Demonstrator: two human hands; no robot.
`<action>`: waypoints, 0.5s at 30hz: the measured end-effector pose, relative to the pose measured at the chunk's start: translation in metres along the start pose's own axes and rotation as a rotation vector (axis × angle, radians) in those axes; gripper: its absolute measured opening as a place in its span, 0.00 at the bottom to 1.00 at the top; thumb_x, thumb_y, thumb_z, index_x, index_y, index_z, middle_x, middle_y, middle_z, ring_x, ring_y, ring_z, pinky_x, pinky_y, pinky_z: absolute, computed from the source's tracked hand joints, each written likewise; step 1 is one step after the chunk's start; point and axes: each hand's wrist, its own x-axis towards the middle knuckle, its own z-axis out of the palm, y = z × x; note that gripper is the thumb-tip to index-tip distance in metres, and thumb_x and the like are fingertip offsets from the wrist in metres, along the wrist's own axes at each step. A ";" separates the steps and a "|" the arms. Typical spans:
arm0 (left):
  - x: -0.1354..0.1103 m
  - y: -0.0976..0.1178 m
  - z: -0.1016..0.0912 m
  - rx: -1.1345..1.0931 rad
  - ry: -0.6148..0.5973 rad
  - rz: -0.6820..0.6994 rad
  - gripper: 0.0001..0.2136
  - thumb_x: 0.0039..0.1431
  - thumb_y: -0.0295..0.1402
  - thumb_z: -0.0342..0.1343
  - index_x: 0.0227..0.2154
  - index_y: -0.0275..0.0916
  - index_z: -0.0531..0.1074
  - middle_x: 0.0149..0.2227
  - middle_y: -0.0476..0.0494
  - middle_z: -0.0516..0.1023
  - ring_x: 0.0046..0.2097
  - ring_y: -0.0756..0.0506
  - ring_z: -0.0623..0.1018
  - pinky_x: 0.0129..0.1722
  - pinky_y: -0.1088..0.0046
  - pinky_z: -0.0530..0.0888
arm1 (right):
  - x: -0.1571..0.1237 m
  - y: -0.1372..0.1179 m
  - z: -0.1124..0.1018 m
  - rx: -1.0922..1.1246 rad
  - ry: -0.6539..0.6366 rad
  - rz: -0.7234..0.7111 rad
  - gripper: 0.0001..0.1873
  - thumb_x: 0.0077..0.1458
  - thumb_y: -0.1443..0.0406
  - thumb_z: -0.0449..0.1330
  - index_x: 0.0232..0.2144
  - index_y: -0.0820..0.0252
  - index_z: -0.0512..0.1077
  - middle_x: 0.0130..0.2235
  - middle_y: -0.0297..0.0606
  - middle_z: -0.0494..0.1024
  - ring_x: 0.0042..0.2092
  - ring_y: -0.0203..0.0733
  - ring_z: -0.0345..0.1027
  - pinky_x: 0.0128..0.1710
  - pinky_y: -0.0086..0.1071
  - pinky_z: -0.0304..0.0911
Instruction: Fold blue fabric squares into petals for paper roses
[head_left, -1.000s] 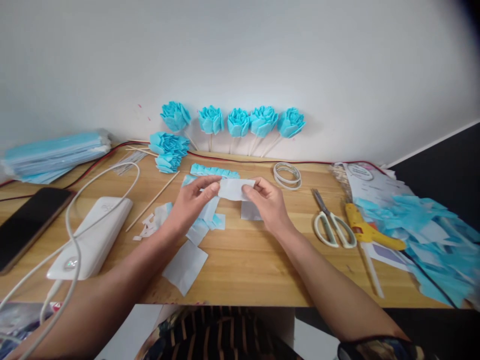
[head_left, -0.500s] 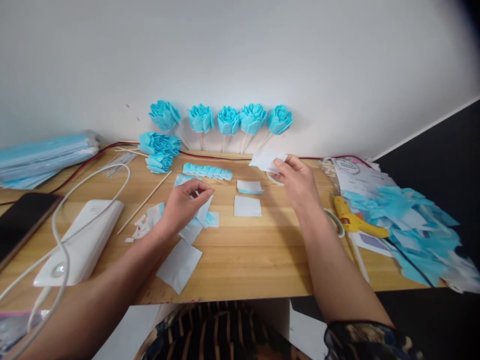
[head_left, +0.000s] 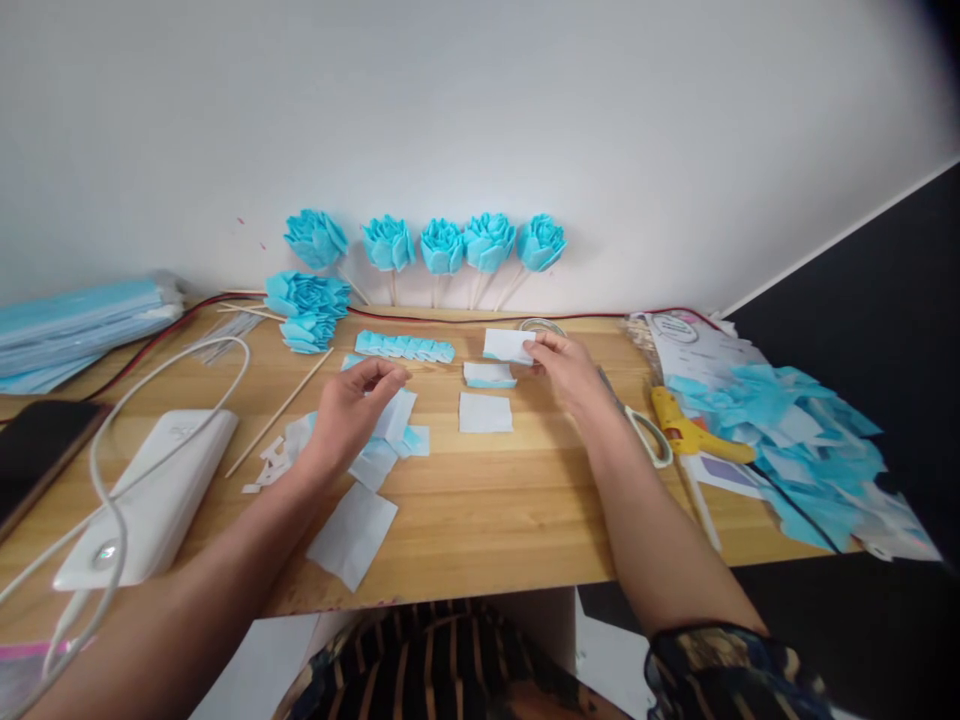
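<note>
My right hand (head_left: 566, 365) pinches the right edge of a white-and-blue fabric piece (head_left: 508, 345), at the back of the wooden table. Just in front of it lie a folded fabric piece (head_left: 490, 376) with a blue edge and a flat white square (head_left: 486, 412). My left hand (head_left: 360, 405) hovers over a loose heap of cut squares (head_left: 394, 415), thumb and fingers pressed together; whatever is between them, if anything, is hidden. Behind it lies a row of folded blue petals (head_left: 405, 347). Nearer the front edge lies another white square (head_left: 352, 535).
Blue fabric roses (head_left: 442, 246) on sticks lean against the wall. Scissors (head_left: 652, 438) lie beside my right forearm, near a yellow glue gun (head_left: 697, 437) and blue scraps (head_left: 810, 440). On the left are a white power bank (head_left: 150, 500), its cable, a phone (head_left: 45, 455) and stacked masks (head_left: 82, 325).
My right hand has lowered the fabric piece and moved it slightly left, down to table level behind the folded one. The view has shifted a little. My left hand stays pinched over the heap.
</note>
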 end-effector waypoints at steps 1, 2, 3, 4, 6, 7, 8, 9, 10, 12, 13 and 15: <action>0.000 0.000 -0.001 0.026 0.005 0.023 0.12 0.57 0.41 0.57 0.27 0.38 0.75 0.30 0.47 0.78 0.34 0.47 0.74 0.37 0.71 0.69 | 0.000 0.001 0.002 0.000 -0.005 -0.002 0.10 0.45 0.58 0.63 0.22 0.58 0.71 0.25 0.30 0.70 0.28 0.36 0.64 0.28 0.31 0.65; -0.001 0.000 -0.002 0.063 0.012 0.067 0.12 0.59 0.41 0.55 0.27 0.38 0.75 0.30 0.46 0.78 0.35 0.46 0.75 0.39 0.70 0.70 | -0.001 0.003 0.003 0.002 -0.007 -0.005 0.10 0.45 0.58 0.63 0.22 0.57 0.71 0.25 0.30 0.71 0.27 0.37 0.65 0.28 0.32 0.66; -0.001 0.000 -0.003 0.113 0.020 0.134 0.13 0.61 0.40 0.53 0.27 0.38 0.75 0.31 0.45 0.79 0.37 0.45 0.76 0.41 0.69 0.70 | -0.001 0.004 0.005 0.004 -0.004 -0.009 0.09 0.45 0.58 0.63 0.23 0.57 0.72 0.25 0.30 0.71 0.27 0.37 0.66 0.28 0.33 0.66; -0.001 0.001 -0.005 0.173 0.030 0.222 0.13 0.62 0.38 0.52 0.28 0.38 0.75 0.33 0.44 0.79 0.39 0.44 0.76 0.43 0.67 0.70 | 0.000 0.005 0.006 0.003 0.000 -0.015 0.08 0.45 0.59 0.63 0.24 0.57 0.72 0.25 0.31 0.71 0.27 0.38 0.66 0.28 0.33 0.66; -0.004 0.008 -0.007 0.304 0.050 0.423 0.10 0.63 0.35 0.52 0.31 0.39 0.77 0.36 0.42 0.79 0.42 0.42 0.77 0.47 0.64 0.70 | 0.001 0.008 0.009 -0.035 0.008 -0.036 0.07 0.46 0.59 0.62 0.24 0.56 0.73 0.23 0.30 0.72 0.26 0.39 0.67 0.28 0.35 0.66; -0.006 0.014 -0.008 0.365 0.063 0.517 0.08 0.62 0.33 0.53 0.35 0.40 0.77 0.38 0.42 0.79 0.44 0.41 0.77 0.48 0.63 0.70 | 0.003 0.010 0.011 -0.079 0.007 -0.052 0.07 0.47 0.59 0.62 0.24 0.56 0.73 0.23 0.30 0.72 0.25 0.40 0.68 0.27 0.35 0.66; -0.009 0.023 -0.009 0.420 0.075 0.596 0.08 0.61 0.31 0.54 0.39 0.41 0.77 0.41 0.42 0.79 0.45 0.41 0.77 0.49 0.61 0.71 | 0.004 0.011 0.012 -0.134 0.005 -0.067 0.07 0.48 0.60 0.60 0.24 0.56 0.73 0.22 0.31 0.71 0.25 0.40 0.68 0.27 0.36 0.66; -0.014 0.034 -0.012 0.460 0.089 0.657 0.11 0.60 0.28 0.55 0.44 0.43 0.76 0.43 0.42 0.79 0.46 0.40 0.76 0.49 0.60 0.71 | 0.006 0.012 0.013 -0.189 0.004 -0.081 0.07 0.49 0.61 0.60 0.25 0.56 0.73 0.21 0.31 0.72 0.24 0.41 0.68 0.27 0.37 0.66; -0.021 0.046 -0.015 0.484 0.101 0.707 0.14 0.59 0.26 0.54 0.47 0.45 0.75 0.45 0.43 0.79 0.47 0.40 0.76 0.49 0.60 0.72 | 0.007 0.013 0.014 -0.229 0.002 -0.089 0.06 0.49 0.62 0.59 0.26 0.57 0.75 0.22 0.32 0.73 0.25 0.42 0.69 0.28 0.37 0.67; -0.039 0.070 -0.025 0.494 0.075 0.789 0.20 0.58 0.22 0.54 0.50 0.49 0.74 0.46 0.46 0.78 0.49 0.41 0.76 0.52 0.57 0.72 | 0.009 0.013 0.014 -0.325 0.011 -0.140 0.09 0.50 0.64 0.58 0.32 0.58 0.78 0.25 0.34 0.76 0.28 0.44 0.71 0.33 0.40 0.68; -0.051 0.079 -0.033 0.473 0.035 0.803 0.22 0.57 0.21 0.54 0.51 0.52 0.73 0.49 0.49 0.77 0.50 0.41 0.75 0.54 0.56 0.72 | 0.009 0.012 0.014 -0.401 0.020 -0.188 0.11 0.52 0.64 0.58 0.36 0.59 0.79 0.27 0.37 0.78 0.30 0.45 0.72 0.36 0.41 0.68; -0.077 0.086 -0.052 0.337 -0.112 0.554 0.26 0.54 0.22 0.58 0.52 0.56 0.73 0.57 0.53 0.71 0.59 0.39 0.70 0.58 0.55 0.70 | 0.008 0.011 0.013 -0.577 0.038 -0.289 0.18 0.55 0.64 0.56 0.46 0.60 0.78 0.32 0.41 0.80 0.35 0.48 0.73 0.42 0.44 0.67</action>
